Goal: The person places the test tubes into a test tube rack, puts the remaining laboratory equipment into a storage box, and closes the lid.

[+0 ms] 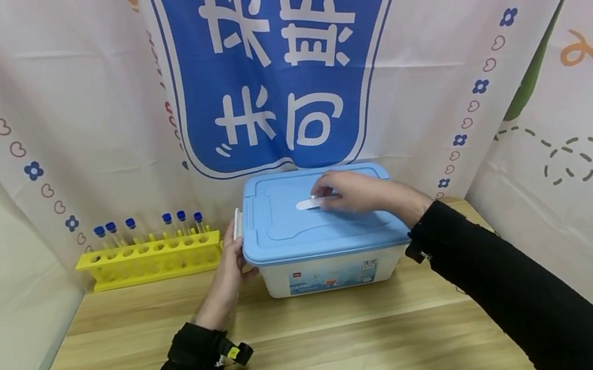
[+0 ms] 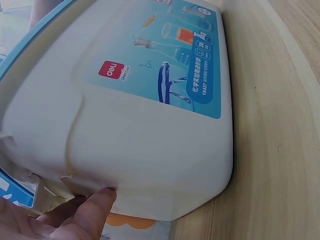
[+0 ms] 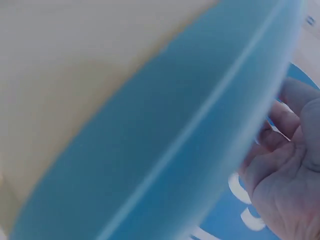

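Observation:
A storage box with a translucent white body [image 1: 277,280] and a light blue lid [image 1: 272,215] stands on the table. At its left end, my left hand [image 1: 230,268] grips the side beside a white latch [image 1: 237,223]. In the left wrist view, that hand [image 2: 75,215] has a fingertip touching the box wall [image 2: 150,150] below the rim. Above the lid, my right hand [image 1: 353,192] pinches the white handle [image 1: 306,205] with curled fingers and covers its right part. The right wrist view is blurred; the hand [image 3: 290,170] appears beyond the lid edge [image 3: 190,130].
Left of the box is a yellow test tube rack [image 1: 155,274] holding several tubes with blue caps [image 1: 130,223]. A printed cloth [image 1: 274,51] hangs right behind the box. The wooden table [image 1: 331,356] extends in front, with white walls on both sides.

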A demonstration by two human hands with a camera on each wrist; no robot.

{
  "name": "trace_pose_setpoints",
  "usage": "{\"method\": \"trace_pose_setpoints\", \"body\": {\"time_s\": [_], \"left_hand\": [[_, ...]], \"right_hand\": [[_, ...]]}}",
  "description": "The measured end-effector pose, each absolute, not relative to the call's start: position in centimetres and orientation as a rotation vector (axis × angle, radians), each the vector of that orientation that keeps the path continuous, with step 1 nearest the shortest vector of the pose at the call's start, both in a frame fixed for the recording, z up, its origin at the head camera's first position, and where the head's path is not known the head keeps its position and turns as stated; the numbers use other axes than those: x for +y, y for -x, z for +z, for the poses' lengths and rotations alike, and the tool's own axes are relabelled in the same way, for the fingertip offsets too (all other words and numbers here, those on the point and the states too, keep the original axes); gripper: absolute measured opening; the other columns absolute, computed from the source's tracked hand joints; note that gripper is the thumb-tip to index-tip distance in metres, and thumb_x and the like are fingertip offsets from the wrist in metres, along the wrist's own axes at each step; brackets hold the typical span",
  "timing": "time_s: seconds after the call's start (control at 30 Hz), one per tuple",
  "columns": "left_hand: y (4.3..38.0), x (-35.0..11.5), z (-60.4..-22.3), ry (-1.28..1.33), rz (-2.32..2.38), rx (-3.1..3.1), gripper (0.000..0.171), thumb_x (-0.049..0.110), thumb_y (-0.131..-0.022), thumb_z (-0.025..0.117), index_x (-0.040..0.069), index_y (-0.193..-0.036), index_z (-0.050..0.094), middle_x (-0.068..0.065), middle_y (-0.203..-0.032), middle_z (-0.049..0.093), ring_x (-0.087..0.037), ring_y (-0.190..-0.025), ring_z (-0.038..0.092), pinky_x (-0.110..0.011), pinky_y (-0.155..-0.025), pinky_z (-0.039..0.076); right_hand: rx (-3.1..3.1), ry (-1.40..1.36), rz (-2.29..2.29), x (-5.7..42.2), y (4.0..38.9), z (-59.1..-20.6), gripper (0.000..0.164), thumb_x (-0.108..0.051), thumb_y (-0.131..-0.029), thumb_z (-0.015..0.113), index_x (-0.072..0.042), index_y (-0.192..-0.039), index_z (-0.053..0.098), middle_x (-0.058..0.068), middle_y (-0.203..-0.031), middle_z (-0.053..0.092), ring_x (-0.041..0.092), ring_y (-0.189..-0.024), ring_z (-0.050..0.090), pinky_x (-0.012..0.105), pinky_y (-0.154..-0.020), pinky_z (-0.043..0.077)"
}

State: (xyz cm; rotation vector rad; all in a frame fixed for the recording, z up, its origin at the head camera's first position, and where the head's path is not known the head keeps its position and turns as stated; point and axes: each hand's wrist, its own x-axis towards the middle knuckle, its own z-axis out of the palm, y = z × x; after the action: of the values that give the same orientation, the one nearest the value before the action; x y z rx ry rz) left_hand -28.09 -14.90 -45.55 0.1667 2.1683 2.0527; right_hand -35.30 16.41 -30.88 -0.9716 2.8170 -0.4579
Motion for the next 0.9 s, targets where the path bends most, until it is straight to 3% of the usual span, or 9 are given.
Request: {"method": "trace_pose_setpoints", "body": {"time_s": [0.47,0.9], "left_hand": [[28.2,-14.9,-45.5,-0.153,2.057,2.159,0.067,0.053,-0.126,0.018,0.049,-0.187,-0.010,-0.008,-0.201,0.004,-0.045,-0.185,0.020,-0.080,-0.141,0.032],[28.1,-14.8,-45.3,-0.138,2.065,2.150,0.068,0.051,-0.127,0.018,0.046,-0.188,-0.010,-0.009,-0.201,0.007,-0.044,-0.185,0.021,-0.080,-0.142,0.031]], "right_hand": [[2.860,0.785,-0.849,20.5,33.7,-29.8,0.056,-0.026,-0.122,0.063,0.001,-0.170,0.056,0.025,-0.174,0.060,0.047,-0.164,0.056,0.067,-0.138,0.046],[2.975,0.514,-1.146,24.2,32.1,-31.1,0.062,-0.026,-0.123,0.061,0.002,-0.176,0.046,0.028,-0.182,0.048,0.050,-0.170,0.048,0.066,-0.140,0.044]]}}
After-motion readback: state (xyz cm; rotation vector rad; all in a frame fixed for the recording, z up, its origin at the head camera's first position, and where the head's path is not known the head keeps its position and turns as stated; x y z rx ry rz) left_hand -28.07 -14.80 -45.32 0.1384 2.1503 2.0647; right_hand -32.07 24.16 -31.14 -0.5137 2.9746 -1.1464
